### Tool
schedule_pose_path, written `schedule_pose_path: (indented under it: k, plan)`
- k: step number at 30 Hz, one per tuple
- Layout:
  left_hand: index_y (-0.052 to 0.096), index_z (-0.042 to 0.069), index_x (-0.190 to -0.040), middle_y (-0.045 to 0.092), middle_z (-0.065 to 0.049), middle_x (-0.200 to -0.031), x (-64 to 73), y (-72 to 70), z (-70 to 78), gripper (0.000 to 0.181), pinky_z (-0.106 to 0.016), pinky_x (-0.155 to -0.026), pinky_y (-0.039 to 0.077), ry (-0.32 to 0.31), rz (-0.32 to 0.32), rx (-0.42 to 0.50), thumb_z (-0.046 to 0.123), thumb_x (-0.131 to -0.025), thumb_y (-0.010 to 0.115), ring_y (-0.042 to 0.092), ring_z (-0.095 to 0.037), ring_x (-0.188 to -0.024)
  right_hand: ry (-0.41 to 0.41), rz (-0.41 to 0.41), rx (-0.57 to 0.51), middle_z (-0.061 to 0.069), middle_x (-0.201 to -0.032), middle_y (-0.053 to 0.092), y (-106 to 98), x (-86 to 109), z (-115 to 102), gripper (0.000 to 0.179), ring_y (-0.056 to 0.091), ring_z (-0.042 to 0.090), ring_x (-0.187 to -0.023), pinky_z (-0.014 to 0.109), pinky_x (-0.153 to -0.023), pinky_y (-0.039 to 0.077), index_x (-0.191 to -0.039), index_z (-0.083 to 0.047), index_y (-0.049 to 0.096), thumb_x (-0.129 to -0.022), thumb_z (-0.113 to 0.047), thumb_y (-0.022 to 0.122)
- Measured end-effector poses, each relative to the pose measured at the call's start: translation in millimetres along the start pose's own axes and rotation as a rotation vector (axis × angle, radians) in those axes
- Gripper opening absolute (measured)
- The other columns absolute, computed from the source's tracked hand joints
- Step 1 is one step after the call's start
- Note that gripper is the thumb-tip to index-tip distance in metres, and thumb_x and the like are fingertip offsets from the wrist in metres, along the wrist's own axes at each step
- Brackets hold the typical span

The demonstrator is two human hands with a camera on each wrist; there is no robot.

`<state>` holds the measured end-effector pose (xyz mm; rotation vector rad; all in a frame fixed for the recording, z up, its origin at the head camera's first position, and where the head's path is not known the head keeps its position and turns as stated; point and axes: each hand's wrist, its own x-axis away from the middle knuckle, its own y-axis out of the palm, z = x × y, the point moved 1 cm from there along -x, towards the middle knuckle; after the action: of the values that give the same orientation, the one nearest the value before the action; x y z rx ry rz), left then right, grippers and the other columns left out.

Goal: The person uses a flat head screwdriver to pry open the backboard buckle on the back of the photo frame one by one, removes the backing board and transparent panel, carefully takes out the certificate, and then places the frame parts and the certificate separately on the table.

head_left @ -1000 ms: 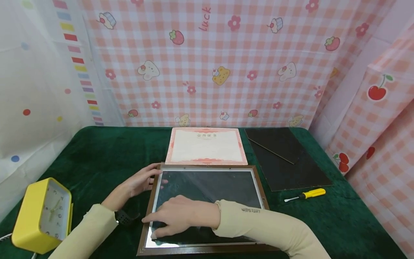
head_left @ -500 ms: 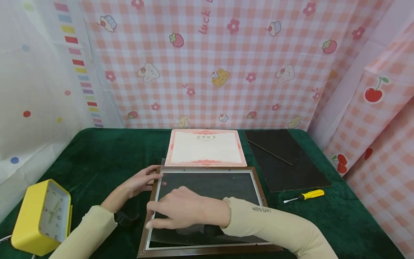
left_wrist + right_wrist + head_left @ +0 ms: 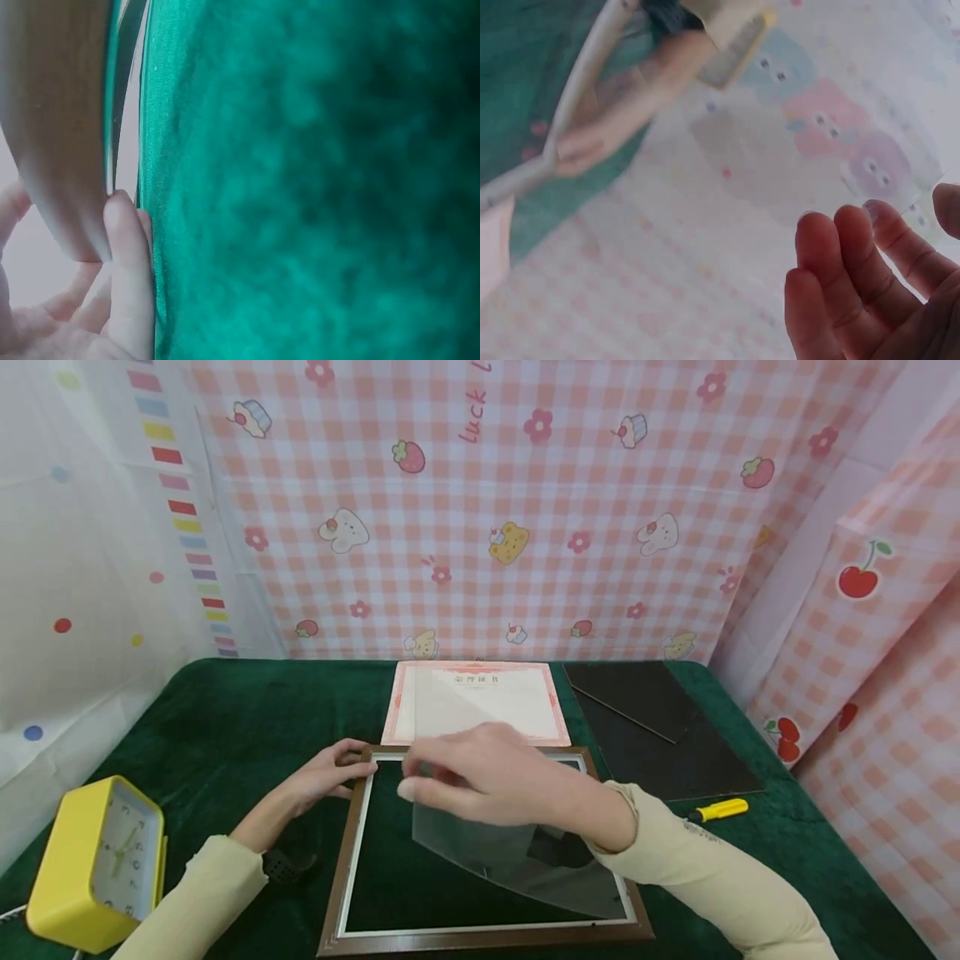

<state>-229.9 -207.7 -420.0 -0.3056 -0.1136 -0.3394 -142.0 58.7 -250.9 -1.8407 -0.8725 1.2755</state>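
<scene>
A brown picture frame [image 3: 487,940] with a white inner edge lies on the green cloth. My left hand [image 3: 330,775] grips its far left corner; in the left wrist view, the fingers [image 3: 129,277] lie against the brown rail [image 3: 56,112]. Above the frame, my right hand [image 3: 487,777] pinches a clear, flexible sheet [image 3: 480,852] near its left edge. That sheet is lifted and bowed, its lower edge curving down toward the frame's near right corner. Through the left part of the frame, green cloth shows. The right wrist view has curled fingers [image 3: 855,285] and the thumb at the right edge.
A white certificate [image 3: 510,702] with a pink border lies behind the frame. To its right is a black backing board [image 3: 675,760] with a thin rod on it, and a yellow-handled screwdriver [image 3: 723,809]. A yellow clock [image 3: 67,860] stands at the left.
My right hand has moved from the frame's left rail up and to the right, lifting the clear sheet's left side out of the frame. The left hand stays at the corner.
</scene>
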Motion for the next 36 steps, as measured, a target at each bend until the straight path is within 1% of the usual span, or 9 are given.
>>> schedule_pose_path:
  k: [4, 10, 14, 17, 19, 23, 26, 29, 36]
  plan:
    - [0.036, -0.002, -0.126, 0.037, -0.021, -0.123, 0.5, 0.2, 0.8, 0.057, -0.042, -0.075, 0.046, 0.010, 0.002, -0.033, 0.027, -0.084, 0.061, 0.043, -0.033, -0.102, 0.030, 0.061, -0.017, -0.011, -0.072, 0.048, -30, 12.7, -2, 0.039, 0.042, -0.001, -0.061, 0.016, -0.054, 0.037, -0.092, -0.014, 0.060, -0.092, -0.045, 0.035]
    - [0.036, -0.004, -0.127, 0.036, -0.022, -0.123, 0.7, -0.3, 1.2, 0.058, -0.040, -0.074, 0.046, 0.016, 0.006, -0.071, 0.027, -0.084, 0.061, 0.044, -0.033, -0.101, 0.083, 0.124, -0.054, -0.009, -0.080, 0.051, -75, 38.2, -5, 0.023, 0.049, 0.003, -0.069, 0.020, -0.057, 0.044, -0.093, -0.014, 0.059, -0.092, -0.032, 0.046]
    - [0.036, -0.005, -0.127, 0.038, -0.023, -0.122, 1.0, 0.4, 2.6, 0.059, -0.038, -0.075, 0.047, 0.031, 0.015, -0.121, 0.027, -0.084, 0.060, 0.046, -0.031, -0.099, 0.209, 0.153, -0.020, -0.011, -0.079, 0.055, -105, 59.2, -8, 0.009, 0.052, 0.006, -0.067, 0.024, -0.057, 0.044, -0.095, -0.015, 0.060, -0.088, -0.016, 0.055]
    - [0.038, -0.006, -0.127, 0.041, -0.022, -0.120, 0.8, 0.7, 3.4, 0.059, -0.037, -0.075, 0.047, 0.036, 0.021, -0.143, 0.028, -0.084, 0.061, 0.048, -0.030, -0.098, 0.375, 0.141, 0.002, -0.008, -0.079, 0.057, -126, 76.4, -8, 0.019, 0.053, 0.009, -0.065, 0.025, -0.059, 0.044, -0.102, -0.015, 0.059, -0.084, -0.008, 0.057]
    - [0.037, -0.006, -0.126, 0.042, -0.023, -0.119, 0.7, 0.5, 3.9, 0.059, -0.037, -0.075, 0.047, 0.040, 0.017, -0.147, 0.028, -0.084, 0.060, 0.048, -0.029, -0.097, 0.460, 0.108, -0.037, -0.004, -0.079, 0.058, -140, 90.3, -6, 0.027, 0.054, 0.013, -0.065, 0.026, -0.061, 0.044, -0.111, -0.013, 0.055, -0.085, -0.005, 0.053]
    - [0.037, -0.007, -0.126, 0.042, -0.023, -0.118, 0.7, 0.5, 4.0, 0.059, -0.037, -0.075, 0.047, 0.044, 0.010, -0.149, 0.028, -0.084, 0.060, 0.049, -0.029, -0.096, 0.576, 0.028, -0.186, 0.006, -0.085, 0.060, -167, 122.2, 4, 0.047, 0.056, 0.020, -0.065, 0.029, -0.058, 0.045, -0.132, -0.015, 0.038, -0.089, 0.001, 0.045]
    - [0.038, -0.006, -0.126, 0.043, -0.023, -0.117, 0.9, 1.1, 4.1, 0.057, -0.037, -0.075, 0.047, 0.043, 0.010, -0.150, 0.026, -0.085, 0.060, 0.049, -0.029, -0.096, 0.651, -0.014, -0.229, 0.008, -0.090, 0.061, -184, 150.1, 14, 0.057, 0.057, 0.022, -0.065, 0.033, -0.056, 0.047, -0.140, -0.019, 0.021, -0.091, 0.003, 0.039]
    - [0.040, -0.005, -0.125, 0.044, -0.022, -0.116, 0.0, 1.3, 3.6, 0.054, -0.037, -0.074, 0.047, 0.039, 0.017, -0.154, 0.025, -0.085, 0.060, 0.050, -0.029, -0.096, 0.752, 0.010, -0.195, 0.005, -0.090, 0.062, -195, 180.6, 24, 0.064, 0.057, 0.023, -0.061, 0.033, -0.053, 0.047, -0.142, -0.024, 0.015, -0.090, 0.006, 0.037]
    - [0.039, -0.007, -0.125, 0.045, -0.023, -0.116, 0.7, 0.5, 5.3, 0.056, -0.037, -0.074, 0.047, 0.046, 0.019, -0.171, 0.026, -0.085, 0.059, 0.049, -0.029, -0.095, 0.875, 0.099, -0.066, -0.008, -0.083, 0.064, -201, 244.6, 49, 0.071, 0.053, 0.020, -0.048, 0.028, -0.040, 0.040, -0.140, -0.029, 0.020, -0.085, 0.011, 0.043]
